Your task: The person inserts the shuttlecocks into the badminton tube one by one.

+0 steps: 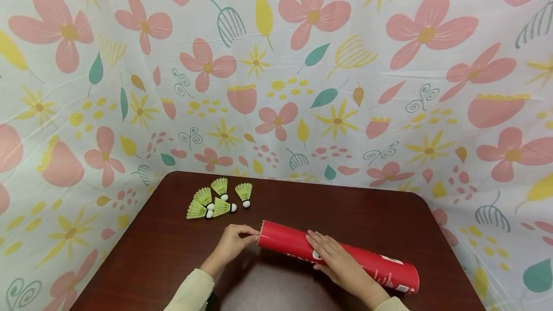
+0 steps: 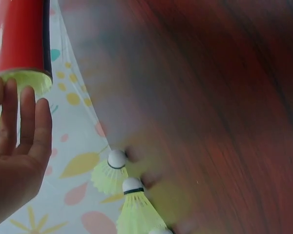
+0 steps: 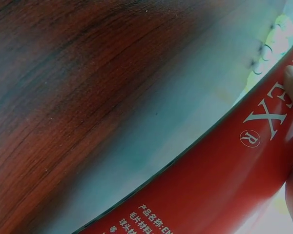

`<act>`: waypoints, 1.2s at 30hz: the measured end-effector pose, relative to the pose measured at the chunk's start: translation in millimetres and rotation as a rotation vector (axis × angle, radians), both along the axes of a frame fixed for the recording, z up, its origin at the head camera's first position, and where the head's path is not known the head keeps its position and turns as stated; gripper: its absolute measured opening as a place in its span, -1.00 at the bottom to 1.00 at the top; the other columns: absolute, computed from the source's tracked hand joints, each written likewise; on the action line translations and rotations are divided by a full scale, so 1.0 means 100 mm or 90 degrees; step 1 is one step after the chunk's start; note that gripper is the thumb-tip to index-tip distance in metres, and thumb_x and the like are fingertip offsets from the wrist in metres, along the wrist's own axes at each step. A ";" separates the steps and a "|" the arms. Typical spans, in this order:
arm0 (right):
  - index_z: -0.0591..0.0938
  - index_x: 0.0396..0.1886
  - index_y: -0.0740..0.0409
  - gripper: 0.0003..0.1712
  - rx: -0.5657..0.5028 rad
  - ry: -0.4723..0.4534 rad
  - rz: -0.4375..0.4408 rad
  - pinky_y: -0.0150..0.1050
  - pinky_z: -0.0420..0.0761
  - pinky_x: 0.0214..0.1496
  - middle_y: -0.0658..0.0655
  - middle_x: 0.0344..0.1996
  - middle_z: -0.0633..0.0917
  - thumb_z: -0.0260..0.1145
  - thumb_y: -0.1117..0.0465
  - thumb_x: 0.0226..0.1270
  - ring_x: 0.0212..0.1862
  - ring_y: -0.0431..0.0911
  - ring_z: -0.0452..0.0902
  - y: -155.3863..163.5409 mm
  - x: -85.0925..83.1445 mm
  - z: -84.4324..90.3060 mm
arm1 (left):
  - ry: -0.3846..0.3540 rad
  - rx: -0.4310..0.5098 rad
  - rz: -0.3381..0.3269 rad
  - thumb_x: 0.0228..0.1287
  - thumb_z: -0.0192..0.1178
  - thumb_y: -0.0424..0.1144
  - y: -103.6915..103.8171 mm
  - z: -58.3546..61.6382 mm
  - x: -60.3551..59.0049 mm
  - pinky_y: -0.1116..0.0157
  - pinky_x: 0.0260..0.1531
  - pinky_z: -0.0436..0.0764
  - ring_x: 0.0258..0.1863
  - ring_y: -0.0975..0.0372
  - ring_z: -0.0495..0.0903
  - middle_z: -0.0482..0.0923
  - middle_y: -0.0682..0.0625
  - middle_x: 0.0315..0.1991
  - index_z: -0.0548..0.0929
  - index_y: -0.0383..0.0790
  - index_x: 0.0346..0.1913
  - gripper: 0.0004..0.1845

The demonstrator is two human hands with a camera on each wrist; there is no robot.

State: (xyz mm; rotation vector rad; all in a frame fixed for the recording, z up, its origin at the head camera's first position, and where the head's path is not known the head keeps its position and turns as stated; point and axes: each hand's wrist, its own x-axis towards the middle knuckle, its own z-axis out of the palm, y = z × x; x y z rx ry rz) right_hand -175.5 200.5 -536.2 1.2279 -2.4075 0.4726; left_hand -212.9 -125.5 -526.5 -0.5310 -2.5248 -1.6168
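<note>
A long red shuttlecock tube (image 1: 367,258) lies slantwise across the table, its open end to the left. My right hand (image 1: 339,263) holds it around the middle, fingers over the top and thumb on the near side. At the open mouth, my left hand (image 1: 233,244) pinches the edge of a yellow-green shuttlecock (image 2: 33,80) with thumb and forefinger. Most of that shuttlecock is hidden inside the tube. The other left fingers (image 2: 41,122) stretch out near the rim. White lettering on the tube shows in the right wrist view.
Several yellow-green shuttlecocks (image 1: 223,206) with white heads lie grouped at the back left of the dark brown table (image 1: 173,263). A flower-patterned cloth (image 1: 276,85) hangs behind and beside the table.
</note>
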 end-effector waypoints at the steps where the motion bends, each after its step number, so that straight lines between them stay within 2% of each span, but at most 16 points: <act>1: 0.28 0.42 0.27 -0.05 0.000 0.003 0.000 -0.37 -0.15 0.47 0.19 0.41 0.29 0.51 0.18 0.06 0.31 0.15 0.33 0.00 0.00 0.00 | -0.001 -0.002 -0.006 0.07 0.38 -0.46 -0.01 0.00 0.00 0.36 -0.32 0.58 -0.34 0.25 0.65 0.73 -0.08 -0.38 0.77 -0.31 -0.37 -0.95; 3: 0.27 0.43 0.25 -0.05 0.002 -0.001 -0.007 -0.37 -0.14 0.47 0.18 0.41 0.29 0.51 0.19 0.05 0.32 0.14 0.32 0.01 0.00 0.01 | -0.004 -0.001 -0.017 0.08 0.40 -0.38 -0.05 0.00 -0.01 0.38 -0.28 0.57 -0.32 0.31 0.64 0.73 -0.01 -0.37 0.79 -0.25 -0.35 -0.95; 5: 0.28 0.42 0.25 -0.02 -0.001 0.000 -0.008 -0.37 -0.13 0.47 0.20 0.40 0.31 0.54 0.21 0.00 0.31 0.14 0.33 0.02 0.01 0.02 | 0.000 0.000 -0.022 0.08 0.39 -0.37 -0.06 0.08 0.03 0.37 -0.25 0.58 -0.31 0.29 0.66 0.73 -0.01 -0.37 0.79 -0.25 -0.33 -0.93; 10: 0.29 0.41 0.27 0.00 -0.004 0.012 -0.005 -0.37 -0.13 0.46 0.20 0.40 0.32 0.56 0.23 -0.05 0.29 0.16 0.36 0.03 0.02 0.03 | 0.026 -0.011 -0.010 0.12 0.36 -0.41 -0.18 0.04 0.00 0.28 -0.25 0.61 -0.28 0.25 0.67 0.73 -0.01 -0.35 0.78 -0.28 -0.29 -0.91; 11: 0.29 0.41 0.27 0.00 -0.003 0.014 -0.005 -0.37 -0.13 0.46 0.20 0.40 0.32 0.56 0.22 -0.04 0.28 0.17 0.37 0.03 0.02 0.03 | 0.039 -0.018 -0.002 0.12 0.36 -0.40 -0.22 -0.01 -0.03 0.28 -0.25 0.61 -0.28 0.28 0.66 0.73 0.01 -0.35 0.78 -0.26 -0.29 -0.91; 12: 0.29 0.41 0.27 -0.01 -0.001 0.012 -0.007 -0.37 -0.13 0.46 0.18 0.41 0.30 0.55 0.21 -0.02 0.29 0.16 0.35 0.04 0.02 0.03 | 0.045 -0.024 0.010 0.13 0.36 -0.39 -0.26 -0.07 -0.07 0.29 -0.26 0.61 -0.29 0.30 0.66 0.73 0.04 -0.34 0.78 -0.24 -0.29 -0.92; 15: 0.28 0.42 0.27 -0.04 0.002 0.010 -0.007 -0.37 -0.13 0.47 0.17 0.42 0.28 0.52 0.19 0.03 0.31 0.14 0.34 0.04 0.02 0.02 | 0.055 -0.039 0.064 0.15 0.35 -0.39 -0.37 -0.13 -0.13 0.31 -0.34 0.60 -0.33 0.25 0.65 0.73 0.02 -0.33 0.77 -0.23 -0.27 -0.91; 19: 0.29 0.41 0.27 -0.09 -0.005 0.015 -0.002 -0.37 -0.12 0.46 0.18 0.41 0.29 0.48 0.15 0.11 0.31 0.12 0.33 0.05 0.02 0.02 | 0.036 -0.045 0.156 0.19 0.31 -0.41 -0.52 -0.16 -0.19 0.31 -0.37 0.60 -0.30 0.13 0.67 0.71 -0.07 -0.26 0.75 -0.25 -0.20 -0.87; 27: 0.27 0.43 0.24 0.00 0.001 0.010 -0.010 -0.38 -0.14 0.46 0.15 0.42 0.28 0.54 0.20 0.00 0.30 0.15 0.35 0.05 0.01 0.00 | -0.008 -0.049 0.316 0.28 0.22 -0.45 -0.73 -0.17 -0.33 0.09 -0.27 0.64 -0.17 -0.08 0.64 0.64 -0.28 -0.16 0.62 -0.46 0.01 -0.74; 30: 0.27 0.43 0.23 0.01 0.006 0.004 -0.017 -0.38 -0.14 0.46 0.15 0.43 0.28 0.55 0.20 -0.02 0.31 0.14 0.33 0.05 0.01 -0.01 | -0.028 -0.041 0.350 0.30 0.19 -0.45 -0.76 -0.17 -0.38 0.05 -0.21 0.63 -0.13 -0.09 0.62 0.61 -0.31 -0.11 0.58 -0.48 0.06 -0.70; 36: 0.26 0.44 0.20 -0.02 0.012 -0.018 -0.024 -0.37 -0.13 0.46 0.12 0.43 0.27 0.53 0.17 0.04 0.34 0.10 0.30 0.04 0.02 0.00 | -0.034 -0.036 0.367 0.30 0.16 -0.48 -0.79 -0.17 -0.46 0.01 -0.10 0.58 -0.08 -0.14 0.57 0.56 -0.38 -0.07 0.53 -0.54 0.08 -0.69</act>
